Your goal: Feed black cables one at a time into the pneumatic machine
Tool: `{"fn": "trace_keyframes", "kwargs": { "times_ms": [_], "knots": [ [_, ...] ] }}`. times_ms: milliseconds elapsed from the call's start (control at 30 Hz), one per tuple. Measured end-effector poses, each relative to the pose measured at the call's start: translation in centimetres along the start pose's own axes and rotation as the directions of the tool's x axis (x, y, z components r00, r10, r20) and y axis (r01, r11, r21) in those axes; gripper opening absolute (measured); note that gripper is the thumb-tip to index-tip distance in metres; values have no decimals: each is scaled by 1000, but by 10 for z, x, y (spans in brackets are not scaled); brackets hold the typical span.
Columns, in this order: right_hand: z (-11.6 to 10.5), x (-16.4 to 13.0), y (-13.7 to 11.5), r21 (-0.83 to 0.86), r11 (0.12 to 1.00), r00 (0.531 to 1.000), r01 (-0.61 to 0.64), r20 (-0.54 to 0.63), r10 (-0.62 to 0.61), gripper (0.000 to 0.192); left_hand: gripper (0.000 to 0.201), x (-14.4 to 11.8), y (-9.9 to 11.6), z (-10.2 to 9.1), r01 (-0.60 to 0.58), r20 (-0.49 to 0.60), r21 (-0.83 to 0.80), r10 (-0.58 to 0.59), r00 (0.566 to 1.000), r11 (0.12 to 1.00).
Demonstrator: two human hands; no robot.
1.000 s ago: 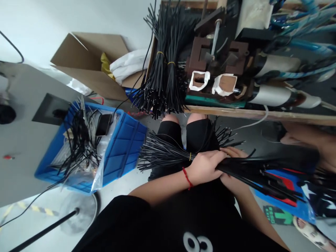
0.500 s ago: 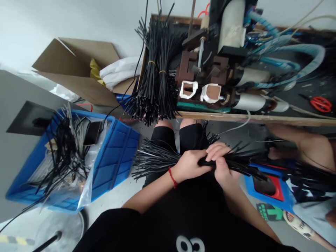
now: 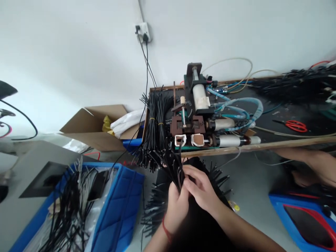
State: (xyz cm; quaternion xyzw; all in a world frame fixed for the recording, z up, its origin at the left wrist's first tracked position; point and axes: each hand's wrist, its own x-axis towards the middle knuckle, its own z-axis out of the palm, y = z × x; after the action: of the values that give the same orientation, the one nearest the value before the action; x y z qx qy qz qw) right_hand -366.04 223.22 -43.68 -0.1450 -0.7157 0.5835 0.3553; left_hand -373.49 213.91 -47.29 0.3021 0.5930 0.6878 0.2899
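Bundle of black strips (image 3: 170, 164): thin, stiff black lengths gathered into a sheaf, held upright-tilted over the person's lap, its upper ends fanning toward the front edge of the counter (image 3: 262, 145); more black ends splay out below and to both sides of the hands. Left hand (image 3: 176, 204): closed around the sheaf from below, a red cord at the wrist. Right hand (image 3: 201, 187): fingers curled onto the same sheaf from the right, touching the left hand. Tied bundles (image 3: 154, 129): two sheaves of like black strips, each banded in yellow, lying on the counter's left end with their lower ends overhanging the edge, just above the held bundle. Machine (image 3: 196, 119): small pneumatic fixture on the counter, with brown blocks, pale cylinders and blue-green hoses, just right of the tied bundles. Red scissors (image 3: 295, 125): on the counter, well to the right. Blue crate (image 3: 123, 203): on the floor at the person's left, holding loose black strips and clear plastic. Cardboard box (image 3: 91, 127): open, beyond the crate, against the wall. Another person's arm (image 3: 312, 164): at the right, below the counter edge.
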Motion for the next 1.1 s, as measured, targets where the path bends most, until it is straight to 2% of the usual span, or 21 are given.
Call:
{"fn": "trace_keyframes", "kwargs": {
  "times_ms": [100, 167, 333, 500, 567, 633, 700, 767, 833, 900, 1033, 1100],
  "knots": [
    [7, 5, 3, -21, 1000, 994, -18, -110, 16, 25, 40, 6, 4, -7, 101, 3, -2, -101, 995, 995],
    [11, 10, 2, -91, 995, 986, 28, -162, -42, 20, 43, 9, 4, -10, 128, 9, 4, -128, 992, 992],
    [15, 21, -3, -235, 951, 956, 199, -165, -241, 28, 43, 11, 8, -13, 137, -58, -57, -140, 988, 989],
    [16, 19, 1, -254, 940, 941, 228, -189, -279, 29, 47, 12, 19, -11, 90, -147, -108, -105, 983, 990],
    [16, 17, 3, -160, 969, 960, 190, -177, -217, 26, 42, 12, 23, -9, 54, -196, -83, -69, 978, 995],
    [15, 16, 5, 72, 995, 989, 69, -135, -59, 24, 39, 12, 24, -5, 23, -242, -47, -34, 970, 999],
    [14, 17, 7, 338, 938, 993, -81, -54, 105, 29, 36, 11, 26, 0, -12, -296, -53, -4, 955, 999],
    [11, 18, 10, 528, 831, 980, -173, 9, 198, 34, 31, 10, 29, 7, -74, -374, -111, 27, 927, 991],
    [7, 19, 13, 649, 734, 973, -201, 49, 224, 36, 26, 9, 33, 13, -170, -458, -167, 76, 886, 971],
    [3, 20, 16, 719, 657, 972, -225, 122, 199, 32, 23, 9, 38, 18, -248, -498, -197, 121, 859, 948],
    [0, 23, 20, 768, 555, 947, -318, 281, 154, 28, 24, 10, 47, 19, -282, -460, -217, 157, 874, 935],
    [1, 27, 22, 823, 451, 938, -347, 299, 175, 27, 26, 13, 51, 17, -284, -449, -203, 169, 878, 937]
  ]
}}
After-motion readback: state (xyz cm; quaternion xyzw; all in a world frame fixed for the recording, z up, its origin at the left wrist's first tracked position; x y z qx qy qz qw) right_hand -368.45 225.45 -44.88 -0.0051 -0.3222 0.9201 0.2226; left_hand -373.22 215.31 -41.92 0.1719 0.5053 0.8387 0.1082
